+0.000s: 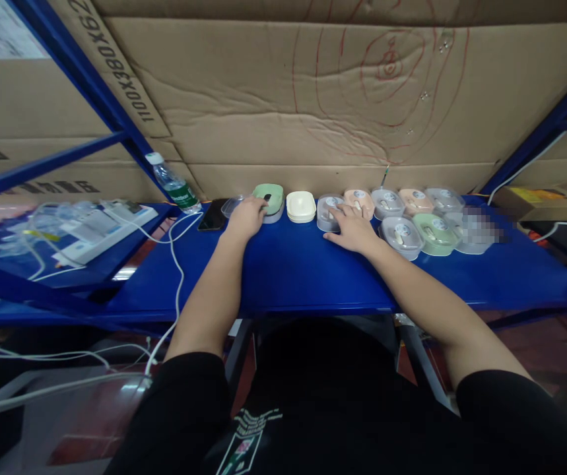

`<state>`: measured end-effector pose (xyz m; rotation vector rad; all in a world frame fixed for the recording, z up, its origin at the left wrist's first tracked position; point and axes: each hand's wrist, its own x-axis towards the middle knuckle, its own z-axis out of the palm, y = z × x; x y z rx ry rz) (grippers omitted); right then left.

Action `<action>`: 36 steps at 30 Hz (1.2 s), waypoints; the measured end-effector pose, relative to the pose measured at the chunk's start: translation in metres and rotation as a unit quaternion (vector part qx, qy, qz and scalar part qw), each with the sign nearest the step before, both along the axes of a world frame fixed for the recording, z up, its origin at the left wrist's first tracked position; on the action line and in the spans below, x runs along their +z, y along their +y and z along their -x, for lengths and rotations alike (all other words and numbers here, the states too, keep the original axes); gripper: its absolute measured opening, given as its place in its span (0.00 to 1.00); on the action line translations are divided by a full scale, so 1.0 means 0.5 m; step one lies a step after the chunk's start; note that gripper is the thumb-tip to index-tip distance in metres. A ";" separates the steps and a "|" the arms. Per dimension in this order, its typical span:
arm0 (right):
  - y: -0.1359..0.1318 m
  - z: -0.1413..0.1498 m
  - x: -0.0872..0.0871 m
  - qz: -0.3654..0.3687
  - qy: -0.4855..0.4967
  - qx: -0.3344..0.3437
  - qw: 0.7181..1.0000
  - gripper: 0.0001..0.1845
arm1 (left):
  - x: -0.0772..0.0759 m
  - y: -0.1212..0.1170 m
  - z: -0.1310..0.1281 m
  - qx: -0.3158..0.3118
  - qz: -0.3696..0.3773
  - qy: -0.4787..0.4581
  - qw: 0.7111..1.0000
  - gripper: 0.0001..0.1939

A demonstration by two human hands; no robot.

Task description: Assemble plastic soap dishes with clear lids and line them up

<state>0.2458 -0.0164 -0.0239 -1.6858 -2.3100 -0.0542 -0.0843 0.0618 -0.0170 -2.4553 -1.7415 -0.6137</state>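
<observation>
My left hand (248,216) is at the left end of the row, with its fingers curled at the near left side of a green square container (272,192). A small dark piece (266,197) shows at its fingertips; its kind is unclear. Partly behind that hand lies a clear lid (230,205). To the right stands a cream container (301,207) without a clear cover. My right hand (355,227) lies with fingers spread over a grey clear-lidded container (329,208) and reaches the near edge of a peach one (359,200).
More lidded containers (402,236) in grey, peach and green stand in two rows on the right of the blue table (303,277). A phone (212,216), water bottle (177,187) and white cable (181,270) are at left. Cardboard (243,86) walls the back; blue posts (100,72) frame it.
</observation>
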 end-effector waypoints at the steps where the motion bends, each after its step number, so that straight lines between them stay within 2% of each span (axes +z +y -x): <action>1: -0.001 0.000 0.001 0.000 -0.001 -0.001 1.000 0.47 | 0.001 0.000 0.001 -0.003 -0.002 0.001 1.000 0.16; 8: -0.004 0.002 0.005 -0.001 -0.006 -0.001 1.000 0.46 | -0.003 0.007 0.007 -0.020 0.022 0.015 0.999 0.16; 13: -0.003 0.001 0.005 0.002 -0.002 0.000 1.000 0.47 | -0.008 0.012 0.013 -0.037 0.022 -0.010 0.999 0.14; 36: -0.001 0.000 0.001 -0.006 0.009 0.003 1.000 0.46 | 0.004 -0.004 -0.001 -0.035 0.043 -0.033 0.998 0.14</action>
